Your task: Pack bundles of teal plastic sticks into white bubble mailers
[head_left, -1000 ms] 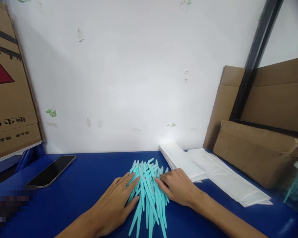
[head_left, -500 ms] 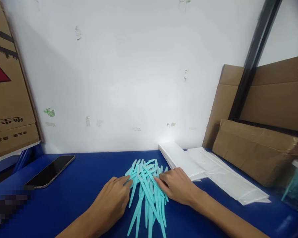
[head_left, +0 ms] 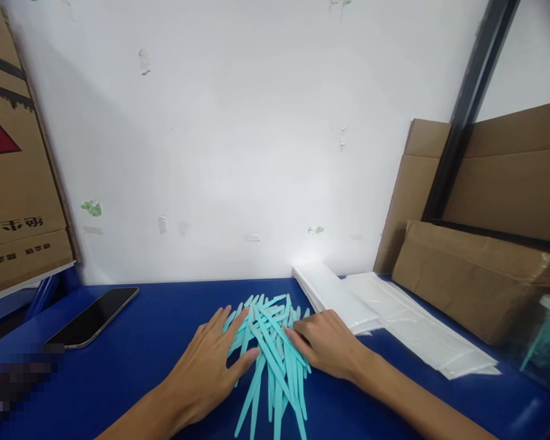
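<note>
In the head view a loose pile of slim, tapering turquoise plastic sticks with paler far ends (head_left: pixel 268 357) lies on the blue tabletop (head_left: pixel 165 318). The sticks cross one another at many angles. My left hand (head_left: pixel 206 357) rests against the pile's left side, its fingers stretched forward and the thumb spread apart over the near sticks. At the opposite side, my right hand (head_left: pixel 327 343) has its fingers curled, with thumb and forefinger against the sticks' edge. What lies inside those curled fingers is hidden.
White flat sleeves or bags (head_left: pixel 343 299) are stacked behind my right hand. A phone (head_left: pixel 94 318) lies at the left. Brown cardboard (head_left: pixel 467 275) stands at the right, by a clear tub (head_left: pixel 547 342) holding turquoise pieces. A printed carton (head_left: pixel 22 153) and a white wall (head_left: pixel 238 140) bound the table.
My left hand has opened from a closed grip, spreading its fingers and thumb. Some sticks at the pile's left side have shifted leftward. My right hand stays in place.
</note>
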`<control>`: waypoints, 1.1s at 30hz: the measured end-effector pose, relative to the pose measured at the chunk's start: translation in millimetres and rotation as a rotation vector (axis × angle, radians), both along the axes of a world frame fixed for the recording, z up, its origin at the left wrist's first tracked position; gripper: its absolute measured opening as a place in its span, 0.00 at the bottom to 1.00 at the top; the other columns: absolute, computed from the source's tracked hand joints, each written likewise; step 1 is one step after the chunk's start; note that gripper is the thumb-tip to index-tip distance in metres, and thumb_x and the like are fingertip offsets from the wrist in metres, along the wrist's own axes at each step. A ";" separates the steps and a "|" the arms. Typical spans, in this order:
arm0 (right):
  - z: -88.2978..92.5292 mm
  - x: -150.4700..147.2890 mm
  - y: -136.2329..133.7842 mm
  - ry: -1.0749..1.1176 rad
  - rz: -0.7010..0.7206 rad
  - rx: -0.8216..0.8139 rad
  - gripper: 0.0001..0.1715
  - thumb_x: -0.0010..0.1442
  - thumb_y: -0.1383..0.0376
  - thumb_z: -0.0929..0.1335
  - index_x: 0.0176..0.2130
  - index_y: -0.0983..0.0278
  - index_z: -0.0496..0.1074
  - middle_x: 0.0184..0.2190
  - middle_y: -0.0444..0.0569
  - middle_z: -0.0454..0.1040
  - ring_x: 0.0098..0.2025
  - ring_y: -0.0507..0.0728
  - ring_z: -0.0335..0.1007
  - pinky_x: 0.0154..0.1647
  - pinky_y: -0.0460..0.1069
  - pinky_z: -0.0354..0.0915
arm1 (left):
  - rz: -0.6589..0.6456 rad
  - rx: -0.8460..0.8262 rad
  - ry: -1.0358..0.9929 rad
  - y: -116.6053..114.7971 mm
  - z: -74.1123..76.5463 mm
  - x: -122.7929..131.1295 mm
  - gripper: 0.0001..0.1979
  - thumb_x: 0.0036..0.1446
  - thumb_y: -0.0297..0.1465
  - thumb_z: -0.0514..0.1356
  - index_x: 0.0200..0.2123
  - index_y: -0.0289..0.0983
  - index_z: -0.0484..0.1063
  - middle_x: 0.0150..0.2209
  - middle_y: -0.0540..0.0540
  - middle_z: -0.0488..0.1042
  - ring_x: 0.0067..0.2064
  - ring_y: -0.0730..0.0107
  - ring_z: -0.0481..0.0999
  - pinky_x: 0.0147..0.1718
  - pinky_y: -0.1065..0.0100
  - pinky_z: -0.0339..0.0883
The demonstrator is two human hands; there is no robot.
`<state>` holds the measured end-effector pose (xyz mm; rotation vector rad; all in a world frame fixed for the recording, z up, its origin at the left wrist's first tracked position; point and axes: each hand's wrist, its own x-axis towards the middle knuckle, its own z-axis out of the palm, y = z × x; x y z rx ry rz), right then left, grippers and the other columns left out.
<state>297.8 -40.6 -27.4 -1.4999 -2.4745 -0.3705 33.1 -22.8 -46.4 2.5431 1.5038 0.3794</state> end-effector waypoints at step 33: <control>0.9 0.2 -0.3 0.009 0.017 0.003 0.28 0.72 0.58 0.56 0.25 0.64 0.67 0.20 0.45 0.71 0.20 0.50 0.63 0.26 0.49 0.44 | 0.120 0.023 0.132 19.8 20.0 -2.1 0.23 0.62 0.25 0.47 0.59 0.29 0.66 0.50 0.34 0.71 0.52 0.53 0.72 0.50 0.57 0.67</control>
